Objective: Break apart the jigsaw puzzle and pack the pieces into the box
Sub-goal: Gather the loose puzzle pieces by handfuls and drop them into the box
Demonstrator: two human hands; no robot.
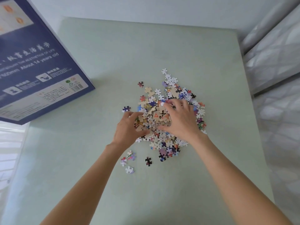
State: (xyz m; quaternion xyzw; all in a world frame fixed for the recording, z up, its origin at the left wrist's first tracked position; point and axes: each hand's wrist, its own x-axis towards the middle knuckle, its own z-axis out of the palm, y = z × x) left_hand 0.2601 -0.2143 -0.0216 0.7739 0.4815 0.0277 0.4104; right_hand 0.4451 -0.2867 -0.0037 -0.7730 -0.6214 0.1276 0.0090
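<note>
**Scooping Up the Puzzle Pieces**

The puzzle is already broken up. The pieces lie in a loose pile (165,116) in the middle of the pale green table (211,62). Some show their colors and some show their plain brown backs. A few stray pieces (129,161) sit apart on the near side of the pile, and a few more lie at its far edge.

Both hands are in the pile. The left hand (129,125) is at the left side of the heap. Its fingers are curled in around some pieces, like a scoop. The right hand (180,119) lies on top of the heap with its fingers spread out wide and fairly straight. It presses on the pieces but does not seem to hold any.

The dark blue box (37,65) is at the far left of the table, well apart from the pile. Only its printed outside shows, so nobody can tell from here where its open side is.

The step now looks like gathering a handful. Next, the hands would likely need to come together, lift a bunch of pieces, and carry them over to the box. Loose pieces could slip out on the way. The stray ones will need picking up too.
</note>
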